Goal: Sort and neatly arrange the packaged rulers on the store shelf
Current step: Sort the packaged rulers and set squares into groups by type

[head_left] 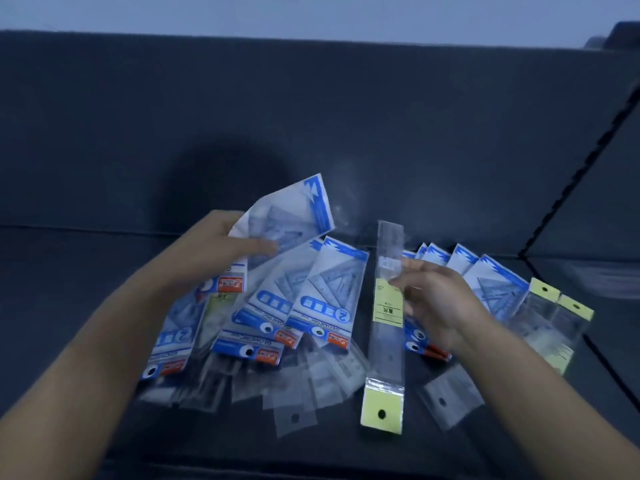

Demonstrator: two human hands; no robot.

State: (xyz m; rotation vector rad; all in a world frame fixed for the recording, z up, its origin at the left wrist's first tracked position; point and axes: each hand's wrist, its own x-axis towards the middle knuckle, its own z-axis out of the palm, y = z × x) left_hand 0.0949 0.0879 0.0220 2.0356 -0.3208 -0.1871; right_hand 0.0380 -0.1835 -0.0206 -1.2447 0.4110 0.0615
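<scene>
A dark grey shelf (pixel 69 258) carries a fanned heap of blue-and-white plastic packets of set squares (pixel 325 306) from left to right. Amid them lies a long clear-wrapped straight ruler with yellow card ends (pixel 386 358), pinched at its edge by the right hand (pixel 440 306). The left hand (pixel 221 247) grips one raised blue-and-white packet (pixel 294 216).

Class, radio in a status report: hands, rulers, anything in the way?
Left hand grips a blue pack, raised. Right hand pinches the long yellow-tagged ruler. Remaining packs fanned, unsorted, underneath both.
</scene>
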